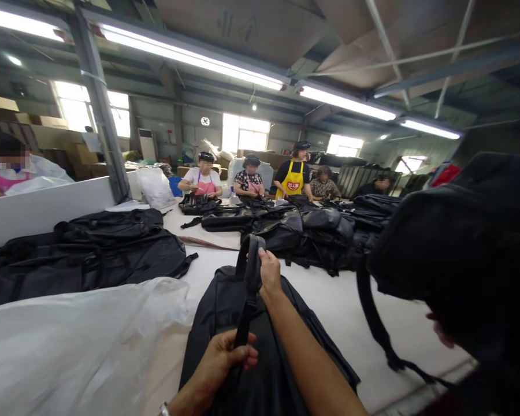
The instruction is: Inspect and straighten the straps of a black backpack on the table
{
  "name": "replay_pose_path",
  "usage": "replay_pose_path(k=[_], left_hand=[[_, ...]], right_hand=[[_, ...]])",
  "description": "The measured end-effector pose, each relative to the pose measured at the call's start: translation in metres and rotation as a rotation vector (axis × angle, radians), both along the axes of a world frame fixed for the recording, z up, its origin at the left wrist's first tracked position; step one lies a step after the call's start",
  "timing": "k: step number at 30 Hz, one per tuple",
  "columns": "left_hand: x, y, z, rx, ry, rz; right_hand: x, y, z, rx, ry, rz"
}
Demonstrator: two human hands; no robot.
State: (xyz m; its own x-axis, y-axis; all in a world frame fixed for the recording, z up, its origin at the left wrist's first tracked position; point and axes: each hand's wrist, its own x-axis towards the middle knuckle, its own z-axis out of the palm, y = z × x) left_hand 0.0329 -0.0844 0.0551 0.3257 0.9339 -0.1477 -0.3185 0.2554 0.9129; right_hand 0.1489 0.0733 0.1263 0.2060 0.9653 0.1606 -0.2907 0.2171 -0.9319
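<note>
A black backpack (281,346) lies on the white table directly in front of me. My right hand (270,270) grips the padded upper part of its shoulder strap (253,263), which is raised in a bend above the bag's top. Lower down, my left hand (225,361) is closed around the narrow webbing of the same strap, thumb and fingers pinching it. The lower end of the webbing is hidden behind my left hand and against the dark bag.
Crumpled clear plastic bags (91,341) spread at the left front. Black bags (86,248) lie behind them, with a long heap of backpacks (294,225) across the table. At right, a large black backpack (450,231) hangs close, a co-worker's hand (442,332) beneath it. Several people work opposite.
</note>
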Motion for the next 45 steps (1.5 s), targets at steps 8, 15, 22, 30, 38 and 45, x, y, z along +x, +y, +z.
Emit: replay_pose_path(k=[8, 15, 22, 30, 38, 45], left_hand=[[0.001, -0.004, -0.003, 0.028, 0.101, -0.014], [0.001, -0.001, 0.005, 0.024, 0.177, -0.080], [-0.004, 0.003, 0.012, 0.047, 0.155, -0.163], [0.001, 0.021, 0.037, 0.176, 0.209, 0.025], [0.017, 0.028, 0.040, 0.327, 0.223, 0.094], [0.018, 0.030, 0.044, 0.242, 0.219, 0.215]], right_hand=[[0.003, 0.004, 0.007, -0.010, 0.071, -0.037], [0.010, 0.007, 0.005, -0.038, 0.127, -0.054], [0.011, -0.011, 0.019, -0.037, 0.175, 0.053], [0.007, -0.019, 0.027, -0.069, 0.221, 0.096], [0.011, -0.047, 0.037, -0.065, 0.224, 0.289], [0.005, -0.099, 0.009, -0.101, -0.176, 0.540]])
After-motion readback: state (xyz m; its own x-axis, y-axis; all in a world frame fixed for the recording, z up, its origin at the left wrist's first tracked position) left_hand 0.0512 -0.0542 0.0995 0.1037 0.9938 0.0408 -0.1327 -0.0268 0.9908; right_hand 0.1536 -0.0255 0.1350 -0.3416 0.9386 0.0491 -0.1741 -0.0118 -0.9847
